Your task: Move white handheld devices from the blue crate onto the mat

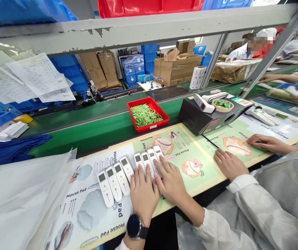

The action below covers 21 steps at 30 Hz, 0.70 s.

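Observation:
My left hand [144, 192], with a dark watch on its wrist, lies palm down with fingers stretched over the lower ends of white handheld devices [138, 159] with small grey screens. Beside it my right hand [171, 178] rests fingers spread on the right part of the same row, touching the devices [157, 151] there. Both hands are open and their palms hide the devices' lower parts. Just left of my left hand, another row of several such devices [110, 180] lies side by side, screens up, on the printed mouse pad sheet [86, 205].
A red tray [166, 122] of green batteries stands behind the mats. Right of it, a black box [198, 119] carries white devices and a bowl of batteries [223, 109]. A co-worker's hands [229, 165] rest nearby. White sheeting [21, 198] lies left; a metal beam [138, 31] crosses above.

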{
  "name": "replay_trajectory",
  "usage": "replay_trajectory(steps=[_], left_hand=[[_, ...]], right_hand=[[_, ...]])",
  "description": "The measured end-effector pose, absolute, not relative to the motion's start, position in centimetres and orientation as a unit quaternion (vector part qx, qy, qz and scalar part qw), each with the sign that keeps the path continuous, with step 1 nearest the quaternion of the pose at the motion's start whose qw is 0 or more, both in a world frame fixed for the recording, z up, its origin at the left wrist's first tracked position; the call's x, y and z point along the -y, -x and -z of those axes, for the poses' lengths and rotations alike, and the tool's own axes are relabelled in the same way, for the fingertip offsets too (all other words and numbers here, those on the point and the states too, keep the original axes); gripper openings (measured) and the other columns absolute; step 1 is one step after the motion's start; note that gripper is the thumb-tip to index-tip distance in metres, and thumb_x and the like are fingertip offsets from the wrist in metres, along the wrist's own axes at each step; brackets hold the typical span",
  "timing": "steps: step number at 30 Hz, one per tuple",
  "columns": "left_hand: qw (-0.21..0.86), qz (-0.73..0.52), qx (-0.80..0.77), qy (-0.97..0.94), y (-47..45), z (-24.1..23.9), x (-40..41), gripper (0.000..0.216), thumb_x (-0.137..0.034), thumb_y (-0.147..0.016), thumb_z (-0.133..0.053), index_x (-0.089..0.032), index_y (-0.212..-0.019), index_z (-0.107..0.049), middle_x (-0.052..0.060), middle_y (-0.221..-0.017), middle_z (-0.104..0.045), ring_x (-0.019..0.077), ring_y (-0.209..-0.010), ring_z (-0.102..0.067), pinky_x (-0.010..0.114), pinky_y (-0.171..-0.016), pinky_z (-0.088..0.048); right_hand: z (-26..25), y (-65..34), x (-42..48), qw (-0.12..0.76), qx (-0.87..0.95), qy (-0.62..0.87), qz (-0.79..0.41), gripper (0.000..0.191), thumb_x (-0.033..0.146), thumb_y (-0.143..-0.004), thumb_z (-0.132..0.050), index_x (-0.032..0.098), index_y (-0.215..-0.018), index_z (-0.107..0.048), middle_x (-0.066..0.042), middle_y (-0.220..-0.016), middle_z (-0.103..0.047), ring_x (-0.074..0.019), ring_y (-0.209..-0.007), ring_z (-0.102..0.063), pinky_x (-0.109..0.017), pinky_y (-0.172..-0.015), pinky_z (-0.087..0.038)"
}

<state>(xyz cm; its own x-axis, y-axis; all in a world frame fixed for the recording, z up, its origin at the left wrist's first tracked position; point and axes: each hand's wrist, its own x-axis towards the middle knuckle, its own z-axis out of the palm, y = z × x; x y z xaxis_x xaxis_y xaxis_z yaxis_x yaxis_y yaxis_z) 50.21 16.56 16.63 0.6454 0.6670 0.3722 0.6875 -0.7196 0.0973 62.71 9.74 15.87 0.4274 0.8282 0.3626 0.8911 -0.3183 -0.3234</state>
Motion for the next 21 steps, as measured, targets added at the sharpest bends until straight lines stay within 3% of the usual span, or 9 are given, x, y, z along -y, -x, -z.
replay_trajectory(steps=[6,12,17,21], left_hand=[[0.021,0.171,0.362,0.916,-50.6,-17.6,-17.0,0.055,-0.028,-0.096,-0.047,-0.011,-0.148,-0.053,0.027,-0.151,-0.052,0.041,-0.137,-0.051,0.057,-0.112,-0.043],[-0.04,0.205,0.349,0.914,-52.9,-16.9,-14.4,0.059,-0.023,-0.097,-0.045,-0.017,-0.155,-0.044,0.025,-0.154,-0.049,0.0401,-0.139,-0.05,0.059,-0.113,-0.043],[-0.16,0.2,0.27,0.928,-58.5,-16.7,-11.9,0.064,-0.019,-0.095,-0.048,-0.014,-0.158,-0.038,0.024,-0.162,-0.036,0.0373,-0.152,-0.034,0.058,-0.123,-0.034],[-0.259,0.144,0.216,0.93,-59.7,-17.3,-11.4,0.071,-0.013,-0.092,-0.044,-0.013,-0.161,-0.029,0.021,-0.17,-0.018,0.032,-0.159,-0.014,0.054,-0.129,-0.024]], right_hand=[[-16.8,-62.8,-10.2,0.217,0.523,0.822,0.057,0.049,0.038,-0.105,-0.039,0.03,-0.152,-0.051,-0.007,-0.162,-0.04,-0.0301,-0.121,-0.055,-0.046,-0.099,-0.042],[-16.5,-64.2,-8.1,0.197,0.496,0.841,0.087,0.052,0.042,-0.104,-0.04,0.025,-0.151,-0.052,-0.01,-0.16,-0.043,-0.0361,-0.137,-0.045,-0.052,-0.11,-0.036],[-15.7,-69.2,-5.5,0.165,0.414,0.886,0.128,0.053,0.038,-0.105,-0.033,0.019,-0.148,-0.055,-0.017,-0.156,-0.047,-0.0354,-0.14,-0.045,-0.052,-0.112,-0.036],[-15.6,-72.1,-4.9,0.144,0.391,0.899,0.132,0.055,0.039,-0.105,-0.033,0.016,-0.152,-0.049,-0.018,-0.16,-0.041,-0.0361,-0.146,-0.039,-0.055,-0.115,-0.034]])
